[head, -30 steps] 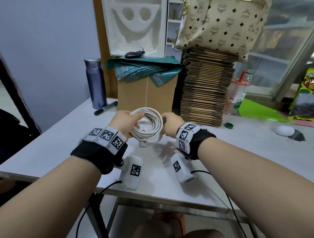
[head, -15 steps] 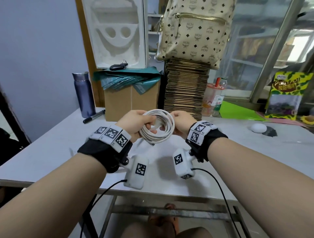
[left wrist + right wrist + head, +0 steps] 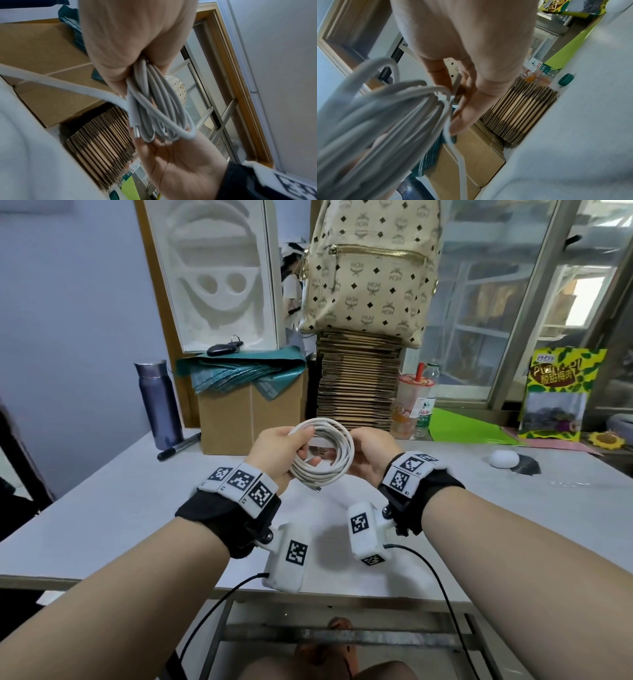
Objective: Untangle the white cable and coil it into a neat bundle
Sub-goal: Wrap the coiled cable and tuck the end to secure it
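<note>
The white cable [image 3: 330, 455] is wound into a round coil of several loops, held above the table between both hands. My left hand [image 3: 301, 446] grips the coil's left side, fingers curled round the loops. My right hand [image 3: 359, 451] holds the right side. In the left wrist view the loops [image 3: 154, 108] run out of my left hand's [image 3: 133, 54] grip toward the right palm [image 3: 180, 162], with a metal plug [image 3: 137, 132] at the bundle's end. In the right wrist view my right hand [image 3: 458, 86] pinches a cable end beside the blurred coil [image 3: 385, 115].
On the grey table [image 3: 137, 508]: a purple flask [image 3: 159, 405] and black marker [image 3: 178, 446] at the far left, a cardboard box [image 3: 250, 419], a stack of flat cardboard [image 3: 358, 385] under a backpack [image 3: 370, 268], a drink cup [image 3: 411, 402], and a white oval object [image 3: 503, 457] at the right.
Both hands keep hold of the coil and have come closer together around it. The head view has tilted upward, showing more of the shelf and backpack.
</note>
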Demonstrator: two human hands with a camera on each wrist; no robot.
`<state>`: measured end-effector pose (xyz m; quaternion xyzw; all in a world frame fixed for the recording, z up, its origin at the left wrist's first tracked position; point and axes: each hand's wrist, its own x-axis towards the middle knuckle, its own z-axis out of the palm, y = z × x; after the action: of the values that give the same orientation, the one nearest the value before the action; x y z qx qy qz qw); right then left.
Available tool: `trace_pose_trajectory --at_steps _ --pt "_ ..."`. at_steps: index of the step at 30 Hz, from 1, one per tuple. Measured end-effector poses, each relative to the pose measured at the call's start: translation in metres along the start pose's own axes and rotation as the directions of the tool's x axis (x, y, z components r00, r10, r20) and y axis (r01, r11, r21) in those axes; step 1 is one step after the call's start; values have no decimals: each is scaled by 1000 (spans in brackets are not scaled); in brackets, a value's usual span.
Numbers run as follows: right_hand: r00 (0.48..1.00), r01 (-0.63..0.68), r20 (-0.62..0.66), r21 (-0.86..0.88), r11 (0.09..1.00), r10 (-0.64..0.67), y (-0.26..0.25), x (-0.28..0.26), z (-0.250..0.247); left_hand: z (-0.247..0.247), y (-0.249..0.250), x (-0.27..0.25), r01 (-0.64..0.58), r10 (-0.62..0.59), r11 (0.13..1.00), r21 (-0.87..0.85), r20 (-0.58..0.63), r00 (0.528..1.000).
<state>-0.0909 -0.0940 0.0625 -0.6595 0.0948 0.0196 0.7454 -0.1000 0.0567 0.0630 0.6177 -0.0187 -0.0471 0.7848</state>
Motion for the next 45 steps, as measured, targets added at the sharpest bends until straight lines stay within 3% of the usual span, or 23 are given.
trace_pose_trajectory --at_steps 7,14,16,18,23,34,40,45 --pt "999 16 31 -5 1000 -16 3 1 -8 7 0 2 -84 86 996 32 -47 995" --pt "994 98 49 30 995 -99 4 0 -12 8 -5 2 -63 63 998 1 -78 995" --pt "996 62 54 125 990 -69 6 0 -10 10 -8 2 -65 65 998 1 -86 994" --pt "991 7 128 191 982 -32 6 -1 -8 12 -12 2 -94 101 994 61 -119 988" --pt "963 -16 268 169 985 -30 4 -4 2 8 -17 9 -171 220 941 293 -144 965" --pt "960 -69 280 248 966 -3 3 -5 3 -1 -24 15 -106 141 914 391 -63 988" --pt "973 -94 230 285 954 28 3 -3 -2 0 -23 15 -189 215 811 554 19 977" --pt "979 -108 197 269 957 55 2 -2 0 0 -25 10 -254 329 613 748 51 943"
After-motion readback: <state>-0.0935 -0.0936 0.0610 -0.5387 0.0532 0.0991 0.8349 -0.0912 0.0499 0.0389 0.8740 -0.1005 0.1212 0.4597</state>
